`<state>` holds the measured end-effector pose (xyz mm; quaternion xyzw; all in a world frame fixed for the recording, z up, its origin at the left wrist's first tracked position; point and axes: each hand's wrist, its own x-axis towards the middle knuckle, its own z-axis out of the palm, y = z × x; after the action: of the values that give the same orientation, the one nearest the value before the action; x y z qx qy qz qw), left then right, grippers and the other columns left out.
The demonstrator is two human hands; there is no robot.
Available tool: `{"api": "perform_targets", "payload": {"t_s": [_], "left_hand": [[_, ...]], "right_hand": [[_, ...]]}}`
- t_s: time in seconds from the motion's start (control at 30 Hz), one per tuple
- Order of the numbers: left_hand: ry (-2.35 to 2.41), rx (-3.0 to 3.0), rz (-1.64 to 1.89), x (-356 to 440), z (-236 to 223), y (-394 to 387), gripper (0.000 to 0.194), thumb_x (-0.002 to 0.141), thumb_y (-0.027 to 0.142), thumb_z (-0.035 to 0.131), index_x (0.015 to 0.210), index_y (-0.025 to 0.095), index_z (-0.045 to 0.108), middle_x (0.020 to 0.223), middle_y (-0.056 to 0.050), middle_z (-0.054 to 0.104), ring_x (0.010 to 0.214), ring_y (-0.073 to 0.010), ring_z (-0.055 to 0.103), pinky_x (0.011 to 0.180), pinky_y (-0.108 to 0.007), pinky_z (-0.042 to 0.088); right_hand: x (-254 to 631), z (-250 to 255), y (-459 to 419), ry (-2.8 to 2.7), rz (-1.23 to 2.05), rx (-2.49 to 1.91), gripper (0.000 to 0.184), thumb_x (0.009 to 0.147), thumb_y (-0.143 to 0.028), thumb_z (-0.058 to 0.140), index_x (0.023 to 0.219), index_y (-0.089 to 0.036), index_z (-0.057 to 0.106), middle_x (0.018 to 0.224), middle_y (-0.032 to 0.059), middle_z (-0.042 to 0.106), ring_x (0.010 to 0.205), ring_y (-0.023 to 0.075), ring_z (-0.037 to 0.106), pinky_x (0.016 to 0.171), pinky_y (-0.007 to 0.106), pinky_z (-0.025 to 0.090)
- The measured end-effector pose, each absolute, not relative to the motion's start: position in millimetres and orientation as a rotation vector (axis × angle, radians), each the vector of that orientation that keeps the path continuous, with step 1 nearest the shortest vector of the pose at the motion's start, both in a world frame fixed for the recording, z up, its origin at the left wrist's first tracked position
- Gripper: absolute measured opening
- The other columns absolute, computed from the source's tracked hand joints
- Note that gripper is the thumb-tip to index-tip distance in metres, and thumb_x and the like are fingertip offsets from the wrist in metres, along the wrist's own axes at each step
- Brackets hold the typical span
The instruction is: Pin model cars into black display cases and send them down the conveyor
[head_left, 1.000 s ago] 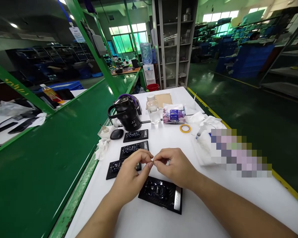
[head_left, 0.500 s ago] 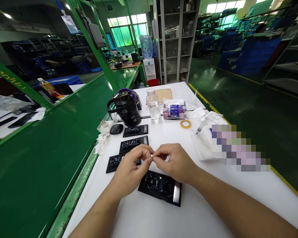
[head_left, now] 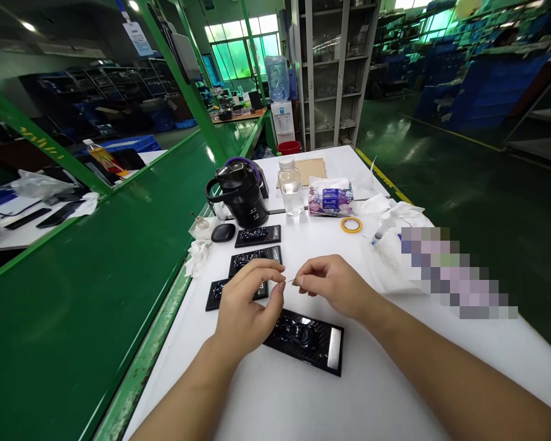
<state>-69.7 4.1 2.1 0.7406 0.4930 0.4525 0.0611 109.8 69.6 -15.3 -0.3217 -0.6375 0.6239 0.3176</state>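
My left hand [head_left: 248,306] and my right hand [head_left: 333,285] hover close together over the white table [head_left: 395,380], each pinched at the fingertips. A thin needle-like sliver [head_left: 292,281] shows at my right fingertips, too small to name. What my left fingers pinch is hidden. Right under my hands lies a black carbon-pattern plate [head_left: 310,340] with a silver strip at its right end. Three similar black plates [head_left: 257,236] lie in a row beyond my left hand.
Farther back stand a black kettle [head_left: 241,196], a clear bottle [head_left: 291,187], a tissue pack [head_left: 330,199], a yellow tape roll [head_left: 351,225] and white cloths [head_left: 395,214]. A green conveyor [head_left: 96,263] runs along the left. A crumpled wipe [head_left: 197,254] lies at the table's left edge.
My fingertips, touching before, have drawn slightly apart, and a thin sliver now shows at the right fingertips. The view has shifted a little.
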Motion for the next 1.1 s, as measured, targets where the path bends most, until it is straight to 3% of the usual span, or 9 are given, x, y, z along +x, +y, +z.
{"api": "perform_targets", "payload": {"t_s": [0.13, 0.6, 0.87, 1.1], "left_hand": [[1.446, 2.328, 1.447, -71, 2, 5, 0.016, 0.081, 0.003, 0.061, 0.089, 0.017, 0.064, 0.094, -0.004, 0.067, 0.09, -0.014, 0.064, 0.081, -0.028, 0.053], [1.386, 2.419, 1.463, -69, 5, 5, 0.01, 0.082, 0.008, 0.066, 0.082, 0.018, 0.065, 0.083, -0.003, 0.07, 0.076, -0.0139, 0.064, 0.071, -0.029, 0.053], [1.848, 1.962, 1.625, -110, 20, 13, 0.013, 0.093, 0.024, 0.054, 0.086, 0.018, 0.062, 0.099, -0.005, 0.069, 0.095, -0.0165, 0.063, 0.088, -0.03, 0.05], [1.923, 1.67, 1.254, -161, 33, -5, 0.029, 0.094, 0.04, 0.05, 0.079, 0.018, 0.061, 0.12, -0.009, 0.068, 0.11, -0.0243, 0.064, 0.094, -0.038, 0.05]], "right_hand": [[110, -14, 70, -1.634, 1.684, -0.842, 0.017, 0.08, -0.032, 0.067, 0.077, -0.016, 0.073, 0.072, 0.0017, 0.066, 0.067, 0.0156, 0.055, 0.063, 0.026, 0.044], [111, -6, 65, -1.629, 1.859, -0.744, 0.02, 0.081, -0.034, 0.064, 0.078, -0.015, 0.07, 0.074, 0.0025, 0.064, 0.069, 0.0159, 0.054, 0.068, 0.027, 0.045], [105, -7, 54, -2.083, 1.301, -1.028, 0.014, 0.088, -0.027, 0.06, 0.098, -0.022, 0.068, 0.097, 0.0019, 0.067, 0.09, 0.0204, 0.061, 0.077, 0.03, 0.047], [67, 5, 53, -2.557, 1.067, -1.067, 0.04, 0.091, -0.025, 0.059, 0.131, -0.023, 0.054, 0.131, 0.0051, 0.057, 0.119, 0.0253, 0.052, 0.098, 0.042, 0.043]]}}
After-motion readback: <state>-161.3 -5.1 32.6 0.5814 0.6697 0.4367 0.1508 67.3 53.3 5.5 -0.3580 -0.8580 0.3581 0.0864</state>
